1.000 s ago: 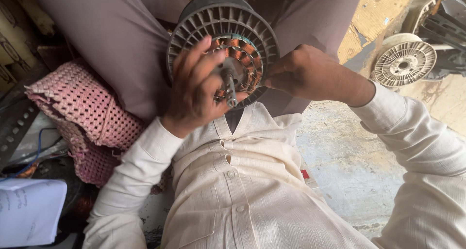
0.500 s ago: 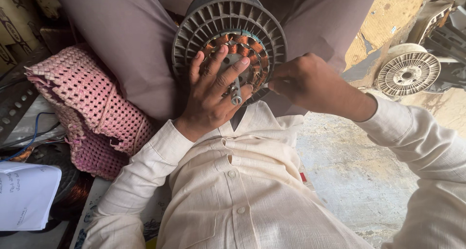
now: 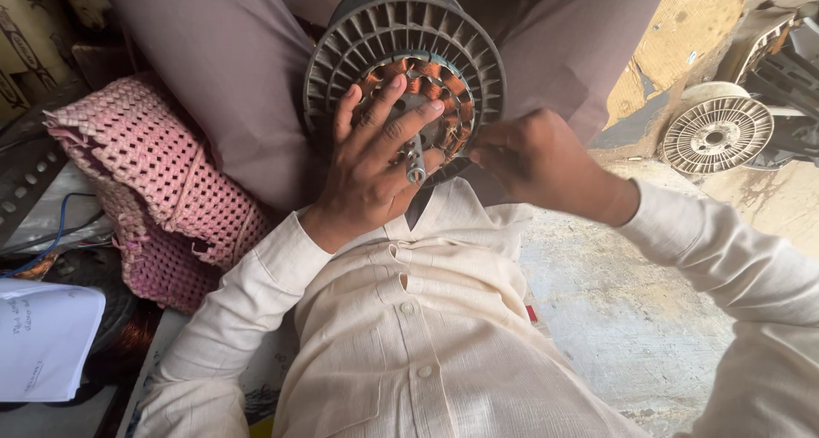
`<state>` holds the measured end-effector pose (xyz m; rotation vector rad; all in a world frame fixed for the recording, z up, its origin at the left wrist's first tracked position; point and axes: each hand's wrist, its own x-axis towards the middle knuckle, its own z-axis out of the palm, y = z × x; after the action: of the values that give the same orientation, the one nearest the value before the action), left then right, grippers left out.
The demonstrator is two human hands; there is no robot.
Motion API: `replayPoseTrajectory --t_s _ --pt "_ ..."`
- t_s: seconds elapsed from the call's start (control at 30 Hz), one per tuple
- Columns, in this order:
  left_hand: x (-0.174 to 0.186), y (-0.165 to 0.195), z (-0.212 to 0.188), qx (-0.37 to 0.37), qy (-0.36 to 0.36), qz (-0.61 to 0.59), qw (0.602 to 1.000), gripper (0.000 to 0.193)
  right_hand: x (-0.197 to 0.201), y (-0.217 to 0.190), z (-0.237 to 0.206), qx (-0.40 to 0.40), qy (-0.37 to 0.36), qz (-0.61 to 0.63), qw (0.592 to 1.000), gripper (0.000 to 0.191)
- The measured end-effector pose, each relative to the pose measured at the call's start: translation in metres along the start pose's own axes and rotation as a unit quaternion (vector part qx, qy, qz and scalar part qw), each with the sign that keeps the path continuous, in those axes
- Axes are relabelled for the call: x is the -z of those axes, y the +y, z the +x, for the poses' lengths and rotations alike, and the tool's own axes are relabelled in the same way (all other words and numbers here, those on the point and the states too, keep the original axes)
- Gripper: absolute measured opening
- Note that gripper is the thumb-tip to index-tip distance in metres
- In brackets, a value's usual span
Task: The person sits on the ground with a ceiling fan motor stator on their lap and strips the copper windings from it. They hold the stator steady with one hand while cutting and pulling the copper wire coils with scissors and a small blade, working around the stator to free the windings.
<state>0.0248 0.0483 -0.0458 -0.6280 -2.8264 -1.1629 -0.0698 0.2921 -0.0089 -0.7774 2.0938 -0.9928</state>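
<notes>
A round dark fan motor with a finned rim and copper windings rests in my lap, its steel shaft sticking out toward me. My left hand lies flat across the windings with fingers spread, pressing on the motor beside the shaft. My right hand grips the motor's lower right rim, fingers curled at the edge of the windings. Both sleeves are cream white.
A pink woven cushion lies at my left. A white paper sheet and blue wire sit at the lower left. Another finned motor housing stands on the concrete floor at the right.
My left hand has slid up and spread flatter over the windings. The right hand stays at the rim. The camera view has shifted slightly.
</notes>
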Motion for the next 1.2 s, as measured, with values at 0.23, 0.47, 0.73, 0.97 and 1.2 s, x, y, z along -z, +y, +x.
replayPoseTrajectory --t_s 0.23,0.47,0.73,0.97,1.2 --pt "0.005 0.002 0.004 -0.005 -0.003 -0.004 1.0 0.012 0.004 0.001 -0.007 0.159 0.0 -0.301 0.94 0.023" --pt "-0.003 0.001 0.004 -0.004 0.033 -0.007 0.999 0.009 -0.002 0.007 -0.007 0.217 0.013 -0.438 0.872 0.018" --pt "-0.007 0.0 0.003 -0.012 0.056 0.003 0.998 0.009 -0.014 0.005 -0.008 0.2 0.062 -0.446 0.87 0.021" --pt "-0.002 -0.002 0.011 -0.054 0.073 0.029 0.995 0.011 -0.023 0.008 -0.013 0.206 0.185 -0.375 0.885 0.033" --pt "0.001 0.002 0.011 -0.066 0.084 0.04 0.993 0.012 -0.047 -0.008 -0.022 0.091 0.219 -0.269 0.933 0.026"
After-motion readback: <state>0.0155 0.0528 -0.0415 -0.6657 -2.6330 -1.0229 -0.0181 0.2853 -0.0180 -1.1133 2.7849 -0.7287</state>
